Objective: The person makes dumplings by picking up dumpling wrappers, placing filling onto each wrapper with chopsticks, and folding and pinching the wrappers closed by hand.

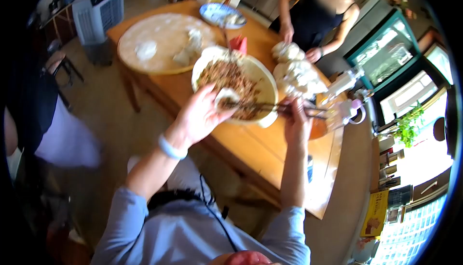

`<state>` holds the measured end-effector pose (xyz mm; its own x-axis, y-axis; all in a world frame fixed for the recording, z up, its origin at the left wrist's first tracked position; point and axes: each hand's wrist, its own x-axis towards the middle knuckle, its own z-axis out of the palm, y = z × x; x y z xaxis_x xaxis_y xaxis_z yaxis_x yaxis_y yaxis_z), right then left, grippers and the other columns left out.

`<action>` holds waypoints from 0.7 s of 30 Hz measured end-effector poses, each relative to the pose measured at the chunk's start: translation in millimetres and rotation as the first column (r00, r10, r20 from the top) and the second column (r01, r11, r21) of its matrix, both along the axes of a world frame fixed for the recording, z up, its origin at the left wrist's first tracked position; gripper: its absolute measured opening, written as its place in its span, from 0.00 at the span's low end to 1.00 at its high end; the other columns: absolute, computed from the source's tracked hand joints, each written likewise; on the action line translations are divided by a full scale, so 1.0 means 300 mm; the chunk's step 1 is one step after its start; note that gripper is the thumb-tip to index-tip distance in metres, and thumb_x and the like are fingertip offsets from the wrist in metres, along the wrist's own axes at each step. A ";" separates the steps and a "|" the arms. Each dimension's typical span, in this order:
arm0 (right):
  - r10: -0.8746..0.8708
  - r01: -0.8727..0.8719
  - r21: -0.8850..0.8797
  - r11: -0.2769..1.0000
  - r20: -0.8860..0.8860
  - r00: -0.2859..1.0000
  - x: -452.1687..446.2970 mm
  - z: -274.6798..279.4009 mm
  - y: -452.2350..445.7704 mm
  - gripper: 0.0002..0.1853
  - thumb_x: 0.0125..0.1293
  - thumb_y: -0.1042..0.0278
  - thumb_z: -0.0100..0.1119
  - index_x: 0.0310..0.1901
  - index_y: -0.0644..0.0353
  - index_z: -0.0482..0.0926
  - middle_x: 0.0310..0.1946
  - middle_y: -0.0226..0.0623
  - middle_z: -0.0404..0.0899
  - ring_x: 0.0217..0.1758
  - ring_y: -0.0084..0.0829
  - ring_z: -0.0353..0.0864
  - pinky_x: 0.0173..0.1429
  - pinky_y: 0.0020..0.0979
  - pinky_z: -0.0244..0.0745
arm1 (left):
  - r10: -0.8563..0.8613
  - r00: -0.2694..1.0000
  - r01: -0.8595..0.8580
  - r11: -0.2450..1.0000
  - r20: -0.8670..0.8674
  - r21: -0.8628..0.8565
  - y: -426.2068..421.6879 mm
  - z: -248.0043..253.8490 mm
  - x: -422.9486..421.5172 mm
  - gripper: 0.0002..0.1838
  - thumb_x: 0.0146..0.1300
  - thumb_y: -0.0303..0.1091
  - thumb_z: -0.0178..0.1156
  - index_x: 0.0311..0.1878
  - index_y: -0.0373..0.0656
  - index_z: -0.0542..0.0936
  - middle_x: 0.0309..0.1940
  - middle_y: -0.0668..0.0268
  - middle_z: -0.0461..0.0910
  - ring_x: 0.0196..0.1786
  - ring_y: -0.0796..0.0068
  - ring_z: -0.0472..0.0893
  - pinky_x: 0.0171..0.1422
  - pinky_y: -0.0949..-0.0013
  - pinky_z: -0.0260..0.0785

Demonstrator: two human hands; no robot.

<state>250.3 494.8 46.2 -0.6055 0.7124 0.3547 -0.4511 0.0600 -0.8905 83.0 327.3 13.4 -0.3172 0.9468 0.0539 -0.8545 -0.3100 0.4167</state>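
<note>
My left hand (200, 115) holds a small round wrapper (225, 94) over the near left side of a large pale bowl (271, 89). The bowl contains a brown minced filling (236, 77). Between the fingers of my right hand (298, 118) is a pair of dark chopsticks (265, 106), pointing left across the bowl, with their tips at the wrapper. Another utensil's handle stands up at the bowl's far side. Beyond the bowl lies a red packet (238, 44).
A round floured board (166, 28) with dough lies left on the table (255, 144). Behind are a blue-white plate (217, 10) and white dumplings (299, 77). A person (313, 9) works at the far side; another person stands left. A clear jug (337, 113) stands right.
</note>
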 end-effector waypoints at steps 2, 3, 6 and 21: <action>0.012 -0.013 0.045 0.999 0.031 0.999 -0.010 -0.006 0.002 0.11 0.64 0.64 0.54 0.33 0.64 0.75 0.29 0.38 0.77 0.28 0.27 0.78 0.34 0.25 0.77 | -0.027 1.000 0.026 0.998 0.016 0.053 0.015 0.005 -0.006 0.25 0.68 0.44 0.42 0.60 0.33 0.62 0.56 0.54 0.69 0.58 0.61 0.70 0.61 0.58 0.66; 0.012 -0.016 0.068 0.998 0.062 0.998 -0.013 -0.004 -0.003 0.11 0.64 0.64 0.55 0.33 0.64 0.75 0.29 0.38 0.78 0.28 0.27 0.78 0.34 0.25 0.77 | -0.071 0.997 0.070 0.995 0.018 0.066 0.015 0.009 -0.009 0.25 0.68 0.44 0.42 0.60 0.34 0.62 0.56 0.54 0.69 0.58 0.61 0.70 0.61 0.57 0.66; -0.014 0.014 0.023 1.000 0.013 1.000 -0.004 0.013 0.005 0.10 0.65 0.65 0.52 0.35 0.66 0.74 0.29 0.39 0.78 0.28 0.27 0.79 0.32 0.25 0.79 | -0.038 0.999 0.038 0.999 0.003 0.017 0.020 0.017 -0.009 0.25 0.69 0.44 0.39 0.59 0.32 0.62 0.56 0.55 0.69 0.58 0.63 0.70 0.62 0.57 0.65; 0.021 -0.032 -0.144 0.989 -0.074 0.997 0.020 -0.006 0.090 0.13 0.67 0.62 0.49 0.38 0.66 0.74 0.27 0.38 0.75 0.28 0.26 0.77 0.29 0.24 0.75 | -0.028 0.999 0.027 1.000 0.033 0.009 -0.007 0.016 -0.001 0.27 0.69 0.43 0.35 0.59 0.25 0.59 0.57 0.48 0.65 0.60 0.58 0.68 0.67 0.57 0.60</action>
